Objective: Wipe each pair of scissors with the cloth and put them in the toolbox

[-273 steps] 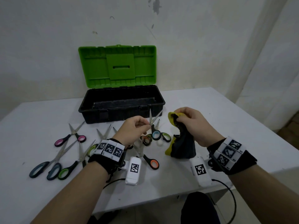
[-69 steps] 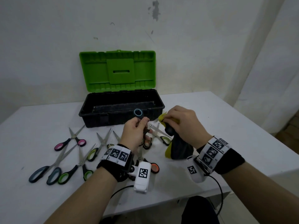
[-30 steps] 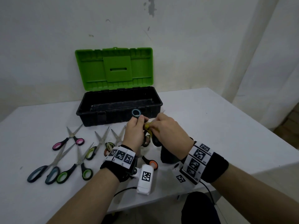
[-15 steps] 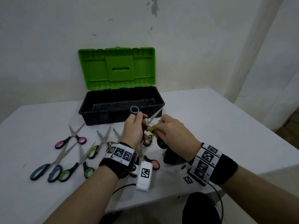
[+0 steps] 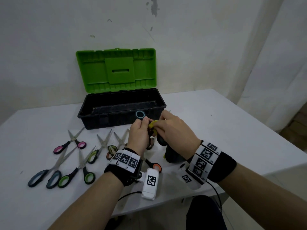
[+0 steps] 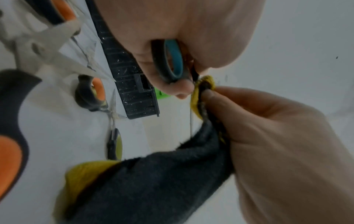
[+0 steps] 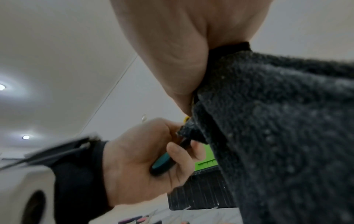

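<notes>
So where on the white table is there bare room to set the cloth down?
Bare white table lies right of the black toolbox with green lid and beyond the right hand. The loose scissors crowd the stretch left of the left hand.

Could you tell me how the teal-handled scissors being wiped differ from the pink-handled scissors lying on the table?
The teal-handled scissors are gripped in the left hand above the table; the pink-handled scissors lie flat, untouched. The teal pair's blades are covered by the cloth pinched in the right hand; the pink pair's blades lie bare and slightly parted. Both have dark handles with coloured linings, and neither is in the toolbox.
</notes>
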A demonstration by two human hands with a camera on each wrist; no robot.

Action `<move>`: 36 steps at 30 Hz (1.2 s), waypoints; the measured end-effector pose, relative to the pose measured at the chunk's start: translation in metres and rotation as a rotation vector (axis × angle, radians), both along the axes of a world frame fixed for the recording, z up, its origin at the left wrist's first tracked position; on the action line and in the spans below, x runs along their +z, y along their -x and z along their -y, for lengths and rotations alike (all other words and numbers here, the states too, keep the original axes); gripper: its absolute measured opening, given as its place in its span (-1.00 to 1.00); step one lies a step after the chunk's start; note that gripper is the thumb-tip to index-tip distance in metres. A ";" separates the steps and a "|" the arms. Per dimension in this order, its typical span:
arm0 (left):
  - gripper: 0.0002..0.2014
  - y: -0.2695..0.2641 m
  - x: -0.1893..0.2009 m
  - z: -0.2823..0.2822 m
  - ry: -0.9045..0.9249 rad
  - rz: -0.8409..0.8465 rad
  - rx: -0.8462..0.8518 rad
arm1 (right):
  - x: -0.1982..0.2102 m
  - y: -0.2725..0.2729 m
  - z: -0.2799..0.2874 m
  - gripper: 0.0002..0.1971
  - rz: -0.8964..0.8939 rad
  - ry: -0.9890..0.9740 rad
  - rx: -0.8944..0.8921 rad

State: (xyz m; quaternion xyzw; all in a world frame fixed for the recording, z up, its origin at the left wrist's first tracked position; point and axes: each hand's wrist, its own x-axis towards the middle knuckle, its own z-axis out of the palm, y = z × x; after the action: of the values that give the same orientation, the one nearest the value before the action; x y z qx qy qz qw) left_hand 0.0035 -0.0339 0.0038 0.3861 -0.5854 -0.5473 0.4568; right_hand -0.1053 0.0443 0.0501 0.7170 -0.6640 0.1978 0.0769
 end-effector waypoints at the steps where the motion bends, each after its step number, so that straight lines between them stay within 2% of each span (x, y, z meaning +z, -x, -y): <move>1: -0.68 0.001 0.000 0.000 0.012 0.002 0.001 | -0.001 -0.001 0.001 -0.82 -0.011 -0.008 -0.008; 6: -0.69 -0.006 0.003 0.002 -0.023 -0.018 0.040 | -0.009 0.001 -0.007 -0.76 0.011 -0.079 0.021; 9: -0.67 -0.003 -0.001 0.000 0.017 0.031 0.001 | -0.004 -0.001 -0.002 -0.80 0.021 -0.010 0.009; 13: -0.67 -0.001 -0.001 -0.004 0.003 0.018 0.000 | -0.009 -0.003 0.000 -0.87 -0.019 -0.032 0.009; 16: -0.69 -0.005 0.003 -0.002 -0.036 -0.018 0.049 | -0.010 0.001 -0.006 -0.80 -0.028 -0.112 0.015; 21: -0.69 -0.001 0.004 -0.001 -0.008 -0.016 -0.004 | -0.001 0.000 -0.003 -0.78 0.047 0.027 0.025; 23: -0.69 0.002 0.004 -0.004 -0.009 -0.020 -0.012 | -0.001 -0.001 0.000 -0.77 0.063 0.004 -0.001; 28: -0.70 -0.009 0.006 0.007 -0.088 -0.089 0.088 | -0.007 0.010 -0.011 -0.72 0.071 -0.112 -0.076; 32: -0.68 -0.005 0.005 -0.001 -0.037 -0.033 0.031 | -0.002 0.002 -0.004 -0.77 0.090 0.059 -0.016; 36: -0.67 -0.001 0.004 -0.006 -0.004 -0.031 0.000 | -0.006 -0.007 0.006 -0.75 0.089 0.013 -0.038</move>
State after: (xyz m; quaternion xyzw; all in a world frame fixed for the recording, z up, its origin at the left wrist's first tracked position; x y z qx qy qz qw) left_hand 0.0041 -0.0276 0.0079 0.3785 -0.5772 -0.5544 0.4650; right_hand -0.0985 0.0382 0.0444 0.6943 -0.6788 0.2324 0.0555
